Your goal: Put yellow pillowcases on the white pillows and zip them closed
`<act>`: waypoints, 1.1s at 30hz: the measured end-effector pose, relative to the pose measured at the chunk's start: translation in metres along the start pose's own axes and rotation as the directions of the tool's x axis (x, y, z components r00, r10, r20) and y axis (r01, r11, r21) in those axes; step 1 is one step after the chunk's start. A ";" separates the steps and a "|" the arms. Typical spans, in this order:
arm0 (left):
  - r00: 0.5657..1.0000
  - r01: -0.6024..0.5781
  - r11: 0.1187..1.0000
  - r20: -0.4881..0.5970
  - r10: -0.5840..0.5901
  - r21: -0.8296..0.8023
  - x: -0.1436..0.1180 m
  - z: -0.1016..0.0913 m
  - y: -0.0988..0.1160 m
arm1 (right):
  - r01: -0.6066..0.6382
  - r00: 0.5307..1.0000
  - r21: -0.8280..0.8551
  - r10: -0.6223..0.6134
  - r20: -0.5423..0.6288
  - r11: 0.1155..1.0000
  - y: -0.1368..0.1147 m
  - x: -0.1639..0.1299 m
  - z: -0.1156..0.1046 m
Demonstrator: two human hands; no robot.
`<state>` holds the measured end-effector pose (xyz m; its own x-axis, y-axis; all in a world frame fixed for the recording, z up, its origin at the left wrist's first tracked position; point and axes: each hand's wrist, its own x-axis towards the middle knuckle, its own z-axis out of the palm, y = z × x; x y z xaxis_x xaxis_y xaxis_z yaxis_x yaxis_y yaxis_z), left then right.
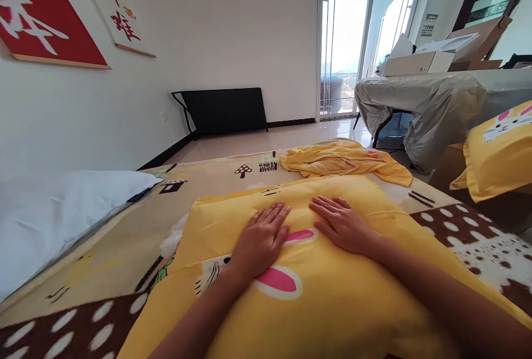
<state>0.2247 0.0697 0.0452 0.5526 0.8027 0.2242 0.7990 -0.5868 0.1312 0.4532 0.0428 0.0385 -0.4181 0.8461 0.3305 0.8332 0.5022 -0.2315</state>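
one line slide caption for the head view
Both hands, left and right, pressed flat on a yellow pillow.

A plump yellow fabric pillow with a pink-eared rabbit print (332, 303) lies flat on the bed, directly beneath both hands (260, 242) (palms down, fingers spread), its smooth case stretching from the fingertips back toward the wrists and forearms.

Both hands flat, palms down, fingers spread on yellow pillow (332, 303) with pink-eared rabbit print: left hand (260, 242) and right hand (341, 223) just beside each other. Pillow lies on patterned bedsheet (124, 237). Crumpled yellow cloth (344, 160) beyond it, white pillow (54, 209) far left, second yellow pillow (499, 151) at right.
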 end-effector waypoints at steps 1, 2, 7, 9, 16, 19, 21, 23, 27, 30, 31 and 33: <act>1.000 0.019 1.000 -0.019 -0.018 0.020 -0.008 0.002 -0.011 | -0.024 0.999 -0.025 0.023 -0.023 0.999 0.011 -0.006 0.001; 0.999 0.039 0.998 -0.034 -0.038 0.041 -0.016 0.003 -0.023 | -0.046 0.998 -0.048 0.044 -0.043 0.998 0.024 -0.013 0.001; 0.980 0.174 0.981 -0.113 -0.164 0.086 -0.064 0.004 -0.081 | -0.158 0.984 -0.121 0.147 -0.099 0.980 0.085 -0.050 -0.005; 0.967 0.219 0.973 -0.151 -0.207 0.070 -0.085 0.010 -0.102 | -0.213 0.973 -0.123 0.200 -0.112 0.969 0.106 -0.067 -0.003; 0.911 0.357 0.933 -0.205 -0.359 -0.044 -0.134 0.020 -0.157 | -0.492 0.871 -0.077 0.491 -0.031 0.867 0.175 -0.124 0.012; 0.865 0.436 0.898 -0.252 -0.434 -0.053 -0.140 0.003 -0.156 | -0.557 0.830 -0.177 0.546 -0.113 0.811 0.182 -0.135 0.000; 0.843 0.413 0.911 -0.383 -0.378 0.011 -0.139 -0.013 -0.133 | -0.565 0.815 -0.211 0.499 -0.294 0.798 0.161 -0.135 -0.014; 0.852 0.277 0.955 -0.487 -0.192 0.108 -0.131 -0.026 -0.089 | -0.466 0.841 -0.195 0.363 -0.401 0.863 0.116 -0.128 -0.026; 0.918 -0.176 0.937 -0.293 0.267 0.302 -0.087 -0.034 0.021 | -0.020 0.977 -0.188 -0.021 -0.214 0.982 -0.004 -0.092 -0.031; 0.932 -0.292 0.907 -0.123 0.341 0.303 -0.055 -0.024 0.061 | 0.155 0.981 -0.138 -0.168 -0.093 0.978 -0.050 -0.065 -0.021; 0.936 -0.299 0.907 -0.092 0.339 0.295 -0.051 -0.019 0.059 | 0.162 0.982 -0.127 -0.172 -0.074 0.979 -0.050 -0.061 -0.018; 0.952 -0.262 0.922 -0.077 0.295 0.285 -0.054 -0.011 0.038 | 0.115 0.990 -0.130 -0.124 -0.064 0.985 -0.031 -0.062 -0.012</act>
<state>0.2229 0.0024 0.0487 0.7436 0.5831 0.3270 0.6592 -0.7210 -0.2133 0.4575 -0.0278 0.0360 -0.4948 0.7639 0.4142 0.8193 0.5690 -0.0707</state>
